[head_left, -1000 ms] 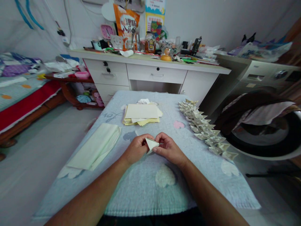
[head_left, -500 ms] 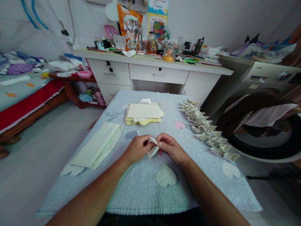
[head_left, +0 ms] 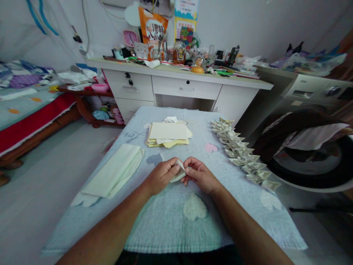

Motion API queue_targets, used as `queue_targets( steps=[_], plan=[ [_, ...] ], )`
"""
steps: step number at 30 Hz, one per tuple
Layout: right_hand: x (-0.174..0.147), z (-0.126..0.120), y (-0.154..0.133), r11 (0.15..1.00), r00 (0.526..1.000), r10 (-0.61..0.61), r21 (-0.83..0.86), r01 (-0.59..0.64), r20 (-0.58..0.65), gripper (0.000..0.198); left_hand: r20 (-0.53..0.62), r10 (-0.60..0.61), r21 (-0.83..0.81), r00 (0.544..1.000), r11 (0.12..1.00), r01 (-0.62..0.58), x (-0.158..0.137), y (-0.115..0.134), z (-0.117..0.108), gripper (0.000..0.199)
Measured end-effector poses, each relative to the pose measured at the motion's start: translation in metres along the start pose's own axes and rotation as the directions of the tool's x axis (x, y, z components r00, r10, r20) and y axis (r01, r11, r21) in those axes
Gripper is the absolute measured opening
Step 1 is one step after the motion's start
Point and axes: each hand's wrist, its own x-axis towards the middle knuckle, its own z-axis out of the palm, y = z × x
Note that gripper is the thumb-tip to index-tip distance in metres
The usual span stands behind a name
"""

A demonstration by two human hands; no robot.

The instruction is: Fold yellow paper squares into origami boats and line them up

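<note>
Between my two hands is a small folded piece of pale paper (head_left: 179,176), held above the cloth-covered table. My left hand (head_left: 163,176) grips its left side, thumb on top. The fingers of my right hand (head_left: 200,175) pinch its right edge; part of the paper is hidden behind them. Beyond my hands lies a stack of cream and yellow paper sheets (head_left: 168,131). To the left rests a larger folded pale sheet (head_left: 114,171). A row of folded paper boats (head_left: 238,149) runs along the table's right side.
A light blue patterned cloth (head_left: 165,224) covers the table. Behind it stands a white desk (head_left: 176,84) crowded with jars, a snack bag and a pink clock. On the right is a washing machine (head_left: 311,90) with laundry at its open door; on the left, a bed (head_left: 35,106).
The folded paper has turned and tilted between my fingers, with more of it now behind my left thumb. My left hand has shifted slightly around it.
</note>
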Motion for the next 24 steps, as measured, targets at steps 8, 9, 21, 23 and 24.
queue_targets(
  steps=[8,9,21,23,24],
  plan=[
    [0.001,0.001,0.001,0.996,1.000,-0.002,0.084,0.000,0.024,0.027,-0.018,-0.080,-0.043,0.997,0.996,0.079,0.002,-0.005,0.001,0.039],
    [0.001,0.001,0.001,0.997,1.000,-0.003,0.083,0.001,0.022,0.027,-0.031,-0.077,-0.044,0.997,0.996,0.075,0.002,-0.006,0.001,0.038],
    [0.002,0.002,0.001,0.998,1.000,0.025,-0.061,-0.026,-0.008,0.031,-0.130,-0.091,-0.072,0.987,0.994,0.082,0.003,-0.015,-0.001,0.032],
    [0.002,0.003,0.000,0.997,0.999,0.031,-0.064,-0.033,-0.027,0.033,-0.138,-0.092,-0.075,0.986,0.994,0.082,0.003,-0.013,0.000,0.033],
    [0.002,0.004,0.000,0.997,0.999,0.035,-0.070,-0.037,-0.032,0.034,-0.139,-0.096,-0.086,0.986,0.993,0.085,0.004,-0.012,0.000,0.034]
  ],
)
